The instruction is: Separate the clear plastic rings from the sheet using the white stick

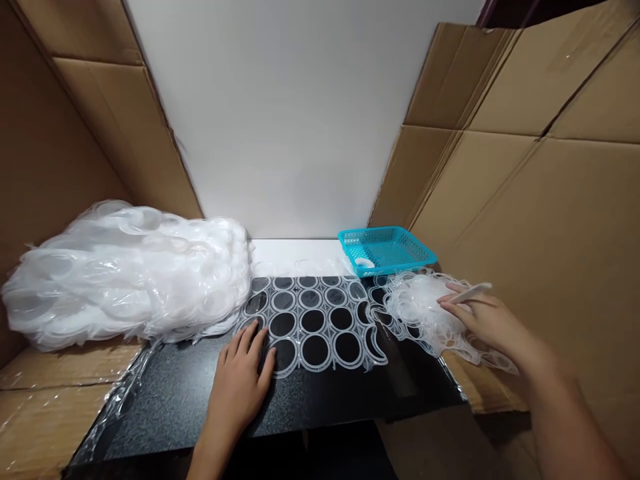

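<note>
A clear plastic sheet (pixel 299 325) with rows of large round holes ringed in white lies on a black speckled tabletop (pixel 165 393). My left hand (pixel 243 367) rests flat on the sheet's near left corner, fingers spread. Out to the right, my right hand (pixel 483 320) pinches a slim white pen-like tool (pixel 469 293) between thumb and fingers; its exact kind is unclear. Under and beside that hand is a tangled heap of clear plastic rings and scraps (pixel 417 303). The sheet's right edge is curled and overlaps the heap.
A tall pile of similar white translucent sheets (pixel 135 273) stands at the left. Behind the heap sits a turquoise basket (pixel 395 268) with a white ring-shaped piece (pixel 365 263) inside. Cardboard panels (pixel 525 200) flank both sides, and a white wall (pixel 295 120) closes the back.
</note>
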A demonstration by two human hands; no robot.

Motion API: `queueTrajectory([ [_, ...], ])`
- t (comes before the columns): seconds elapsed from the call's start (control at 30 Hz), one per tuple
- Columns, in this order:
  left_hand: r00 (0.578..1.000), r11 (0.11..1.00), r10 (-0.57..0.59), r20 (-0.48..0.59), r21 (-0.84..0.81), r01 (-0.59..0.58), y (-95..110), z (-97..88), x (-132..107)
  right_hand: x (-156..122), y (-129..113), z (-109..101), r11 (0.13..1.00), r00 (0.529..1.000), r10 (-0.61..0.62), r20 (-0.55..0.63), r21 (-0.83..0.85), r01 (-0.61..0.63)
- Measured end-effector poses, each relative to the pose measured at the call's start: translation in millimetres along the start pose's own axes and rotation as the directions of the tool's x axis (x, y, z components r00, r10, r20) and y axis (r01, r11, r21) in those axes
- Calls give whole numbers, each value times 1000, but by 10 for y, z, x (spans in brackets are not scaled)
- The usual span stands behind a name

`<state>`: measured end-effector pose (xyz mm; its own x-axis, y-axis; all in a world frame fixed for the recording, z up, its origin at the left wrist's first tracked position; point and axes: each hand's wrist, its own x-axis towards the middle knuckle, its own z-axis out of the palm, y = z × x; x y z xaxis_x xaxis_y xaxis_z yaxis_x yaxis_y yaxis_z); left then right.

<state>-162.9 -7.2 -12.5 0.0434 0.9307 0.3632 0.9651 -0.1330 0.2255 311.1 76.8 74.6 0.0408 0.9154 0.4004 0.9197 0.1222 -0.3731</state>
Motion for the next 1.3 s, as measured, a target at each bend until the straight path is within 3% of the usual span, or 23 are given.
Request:
queueTrajectory([
  [0.1, 1000, 1000, 8, 5, -12, -8, -10, -13, -14, 80, -600, -82, 983, 984, -81, 161, 175, 52],
  [0.17, 1000, 1000, 12, 15, -16, -12, -10, -26, -20, 173, -1113, 39, 920, 937, -217, 273, 379, 103],
  [0.27, 1000, 1000, 5, 20, -4, -5, 5, -39, -25, 340, -1836, 575, 734, 767, -499, 403, 667, 127],
  [0.33, 1000, 1000, -17, 17, 25, 17, 27, -46, -32, 433, -2173, 1073, 650, 717, -584, 381, 748, 132],
  [0.4, 999, 997, -44, 18, 60, 43, 53, -56, -46, 478, -2357, 1534, 628, 703, -607, 370, 766, 138],
  [0.47, 998, 995, -58, 31, 83, 55, 77, -69, -62, 465, -2405, 1855, 629, 707, -595, 382, 769, 114],
  [0.57, 996, 994, -71, 53, 92, 66, 98, -90, -78, 385, -2324, 2039, 609, 740, -579, 342, 785, 114],
  [0.7, 994, 994, -82, 73, 73, 76, 106, -108, -65, 305, -2208, 2029, 569, 760, -588, 277, 809, 146],
  [0.9, 993, 994, -93, 77, 57, 89, 112, -137, -49, 301, -2198, 2070, 528, 783, -545, 300, 848, 42],
  [1.03, 993, 992, -113, 41, 65, 110, 137, -175, -37, 284, -2203, 2066, 548, 768, -583, 266, 826, 131],
  [1.17, 999, 999, -48, 21, 18, 47, 307, -159, 3, 271, -2209, 2069, 535, 777, -569, 271, 839, 98],
  [1.3, 992, 1000, 17, 122, 14, -19, 506, -16, 26, 270, -2232, 2041, 531, 766, -593, 248, 836, 140],
])
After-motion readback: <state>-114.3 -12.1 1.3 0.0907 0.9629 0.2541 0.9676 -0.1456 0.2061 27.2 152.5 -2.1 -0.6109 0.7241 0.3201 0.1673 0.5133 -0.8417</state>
